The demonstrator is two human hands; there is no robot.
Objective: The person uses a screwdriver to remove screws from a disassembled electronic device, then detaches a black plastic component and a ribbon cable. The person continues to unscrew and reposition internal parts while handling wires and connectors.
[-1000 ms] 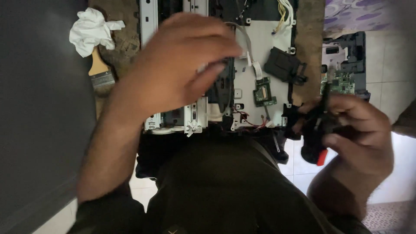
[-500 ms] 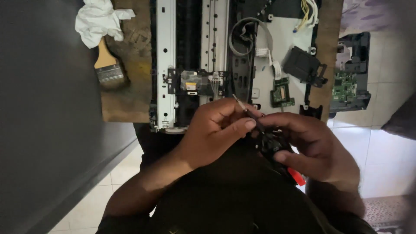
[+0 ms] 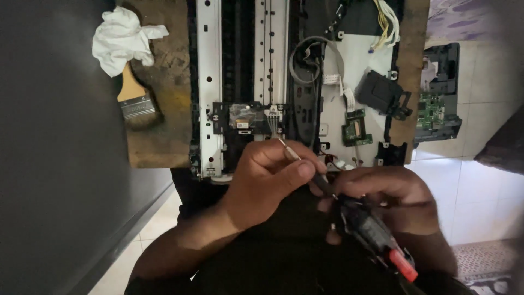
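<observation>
- Left hand [image 3: 267,183] pinches the screwdriver [image 3: 349,213] shaft just off the counter's [image 3: 158,142] near edge.
- Right hand [image 3: 390,199] is wrapped around its black handle, red end sticking out.

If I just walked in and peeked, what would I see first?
You would first see two hands close together low in the middle: the left hand pinches the thin metal shaft of a screwdriver, and the right hand grips its black handle with a red end. Above them lies an opened printer on a wooden board, with a white rag and a paintbrush at upper left.
</observation>
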